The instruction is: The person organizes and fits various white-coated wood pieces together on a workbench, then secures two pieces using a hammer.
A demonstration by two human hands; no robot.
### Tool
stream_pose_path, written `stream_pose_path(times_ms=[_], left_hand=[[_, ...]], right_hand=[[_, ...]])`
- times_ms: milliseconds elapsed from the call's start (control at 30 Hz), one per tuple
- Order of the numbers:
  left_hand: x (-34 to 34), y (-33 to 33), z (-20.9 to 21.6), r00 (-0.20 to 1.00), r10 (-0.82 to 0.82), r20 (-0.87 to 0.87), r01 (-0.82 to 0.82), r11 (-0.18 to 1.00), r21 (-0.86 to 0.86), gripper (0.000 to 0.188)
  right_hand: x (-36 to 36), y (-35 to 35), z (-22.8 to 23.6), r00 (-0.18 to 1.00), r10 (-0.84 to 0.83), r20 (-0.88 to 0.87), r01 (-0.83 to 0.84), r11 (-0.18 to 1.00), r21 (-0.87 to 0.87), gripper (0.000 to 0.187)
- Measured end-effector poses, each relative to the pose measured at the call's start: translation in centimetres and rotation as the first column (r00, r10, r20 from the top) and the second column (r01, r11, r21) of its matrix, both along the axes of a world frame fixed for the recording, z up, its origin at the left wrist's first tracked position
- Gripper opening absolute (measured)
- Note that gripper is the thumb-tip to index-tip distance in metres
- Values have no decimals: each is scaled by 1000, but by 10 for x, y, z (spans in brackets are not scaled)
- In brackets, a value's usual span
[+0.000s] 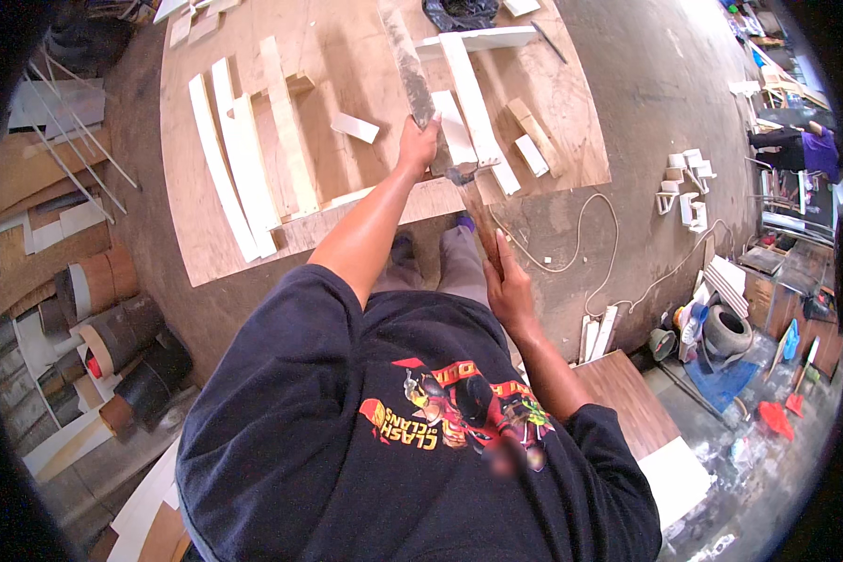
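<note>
My left hand (419, 145) is closed around the near end of a long, worn wooden strip (405, 66), which stretches away over the plywood worktable (370, 80). In my right hand (510, 283), close to my body, is the wooden handle of a hammer (479, 214). Its metal head sits by the table's near edge, next to the end of a long white-faced batten (478, 112). That batten meets a white crosspiece (501, 38) at its far end. Left of my left hand lies a short white block (355, 127). A wooden block (532, 131) and a small white block (532, 155) rest at the right.
Several long battens, partly joined as a frame (279, 131), cover the table's left side. A black plastic bag (459, 13) lies at the far edge. A pale cable (613, 244) loops across the floor near small white pieces (689, 187). Rolled sheets (103, 281) stand at left.
</note>
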State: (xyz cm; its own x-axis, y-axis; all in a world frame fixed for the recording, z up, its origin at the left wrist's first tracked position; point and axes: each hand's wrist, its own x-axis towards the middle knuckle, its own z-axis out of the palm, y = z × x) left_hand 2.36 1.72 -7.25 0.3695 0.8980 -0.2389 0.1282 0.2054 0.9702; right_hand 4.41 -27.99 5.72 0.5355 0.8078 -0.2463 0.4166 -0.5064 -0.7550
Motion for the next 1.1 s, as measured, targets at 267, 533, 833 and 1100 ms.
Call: stream_pose_path(times_ms=[267,533,833,1100], left_hand=[[0,1,-2,990,13,-140,-14,1000,-4,51],[-3,2,-9,998,-12,-58,13,999,33,51],[-4,5,-15,991,-42,-128,50,997,56,53],[-4,4,-9,993,-52,-102,62,993,99,54]], right_hand=[[3,-8,-14,997,-59,55,50,986,157,61],[7,10,7,1000,-7,6,6,988,155,58],[3,12,-10,998,58,35,-57,997,-44,56],[-1,11,-7,994,59,93,-71,989,127,58]])
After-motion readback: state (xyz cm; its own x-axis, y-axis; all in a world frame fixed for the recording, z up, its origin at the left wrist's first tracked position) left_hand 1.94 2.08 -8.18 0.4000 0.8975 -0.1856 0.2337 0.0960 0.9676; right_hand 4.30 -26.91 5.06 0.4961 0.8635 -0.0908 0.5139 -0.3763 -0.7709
